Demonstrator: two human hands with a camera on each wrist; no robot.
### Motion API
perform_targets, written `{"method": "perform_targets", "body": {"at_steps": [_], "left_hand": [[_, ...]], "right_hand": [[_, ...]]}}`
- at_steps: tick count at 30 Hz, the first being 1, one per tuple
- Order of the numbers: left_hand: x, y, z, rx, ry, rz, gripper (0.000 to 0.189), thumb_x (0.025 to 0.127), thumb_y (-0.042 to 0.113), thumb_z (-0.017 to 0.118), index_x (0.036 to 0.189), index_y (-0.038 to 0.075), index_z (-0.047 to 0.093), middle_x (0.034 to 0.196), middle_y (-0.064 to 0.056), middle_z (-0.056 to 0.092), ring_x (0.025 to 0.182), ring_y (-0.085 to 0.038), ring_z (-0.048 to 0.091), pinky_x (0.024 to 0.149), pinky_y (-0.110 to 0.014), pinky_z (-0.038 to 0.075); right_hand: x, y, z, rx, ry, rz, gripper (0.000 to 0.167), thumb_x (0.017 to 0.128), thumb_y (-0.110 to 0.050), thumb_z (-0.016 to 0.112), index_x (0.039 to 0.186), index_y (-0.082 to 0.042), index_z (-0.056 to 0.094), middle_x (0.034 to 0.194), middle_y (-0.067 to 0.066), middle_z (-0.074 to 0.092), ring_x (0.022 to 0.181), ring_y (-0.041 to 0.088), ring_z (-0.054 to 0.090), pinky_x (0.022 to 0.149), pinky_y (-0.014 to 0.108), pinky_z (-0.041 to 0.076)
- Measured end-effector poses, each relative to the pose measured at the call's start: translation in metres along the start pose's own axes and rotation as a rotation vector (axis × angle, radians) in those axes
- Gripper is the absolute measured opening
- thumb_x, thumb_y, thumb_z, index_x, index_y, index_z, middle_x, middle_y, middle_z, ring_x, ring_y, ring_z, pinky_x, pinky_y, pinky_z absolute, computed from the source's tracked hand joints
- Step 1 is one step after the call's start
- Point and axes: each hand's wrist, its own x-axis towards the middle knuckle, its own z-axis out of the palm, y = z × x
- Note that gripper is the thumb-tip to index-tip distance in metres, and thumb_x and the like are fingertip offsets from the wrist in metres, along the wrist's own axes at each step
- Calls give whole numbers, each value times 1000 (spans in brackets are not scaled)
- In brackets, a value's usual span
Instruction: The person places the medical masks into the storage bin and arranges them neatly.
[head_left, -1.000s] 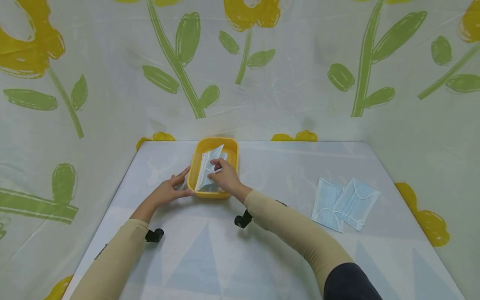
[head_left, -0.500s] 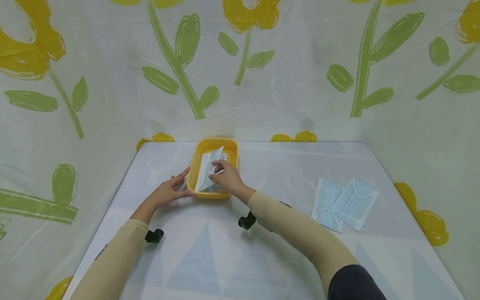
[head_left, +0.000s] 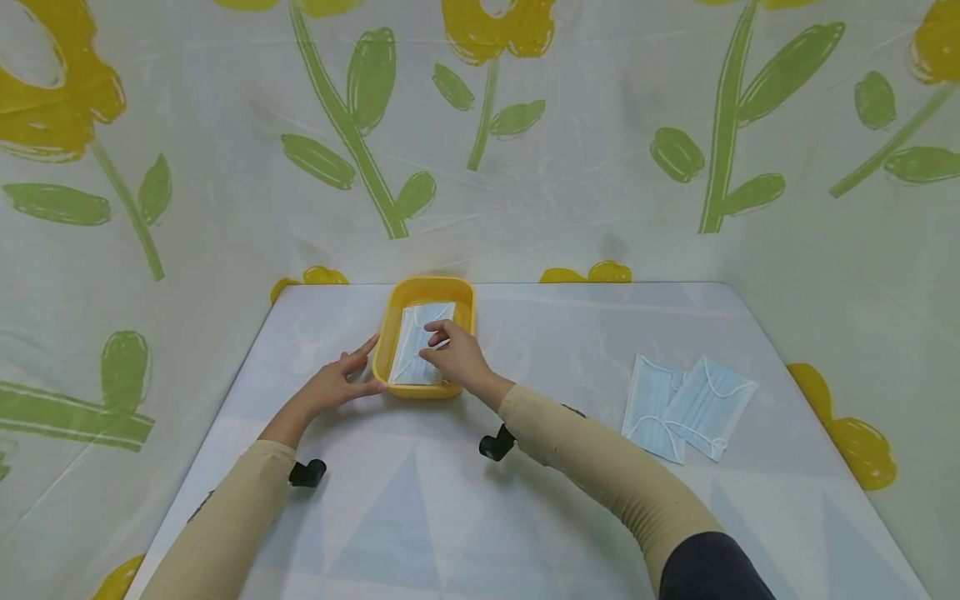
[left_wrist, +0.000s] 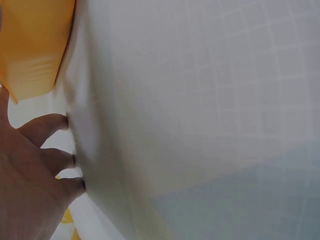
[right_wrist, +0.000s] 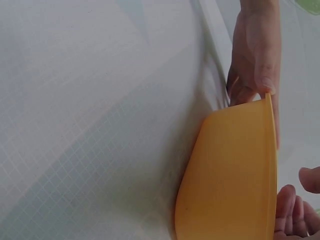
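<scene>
A yellow plastic tub (head_left: 466,310) stands near the back edge of the table, with light blue face masks (head_left: 417,346) lying flat inside. My left hand (head_left: 336,385) steadies the tub's left side, fingers spread. In the right wrist view, its thumb (right_wrist: 265,75) rests at the rim's corner. My right hand (head_left: 461,358) hovers over the tub's right side, loosely bent. The right wrist view shows a gap between its thumb (right_wrist: 311,179) and fingers (right_wrist: 295,212), with nothing held. Part of the masks is hidden behind this hand.
Two more face masks (head_left: 712,408) overlap on the right side of the table (head_left: 555,500), ear loops showing. A flower-printed sheet (head_left: 577,167) rises behind and beside the table. Black wrist camera mounts (head_left: 495,443) stick out below both forearms.
The top mask's raised corner has dropped, and the mask now lies flat in the tub. My right hand has drawn slightly to the right and let go of it. The left hand has stayed put.
</scene>
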Motion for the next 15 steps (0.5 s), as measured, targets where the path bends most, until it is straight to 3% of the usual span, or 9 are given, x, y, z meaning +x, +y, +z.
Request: {"method": "perform_targets", "body": {"at_steps": [15], "left_hand": [[1,-1,0,-7,-8,-17,103,82,70,70,162,47,9,162,-17,32,152,-50,1,112,-78,9]], "right_hand": [[-3,5,-11,26,48,-56,40,96,-17,72,135,-10,62,104,1,63,91,20,59,74,24,57]]}}
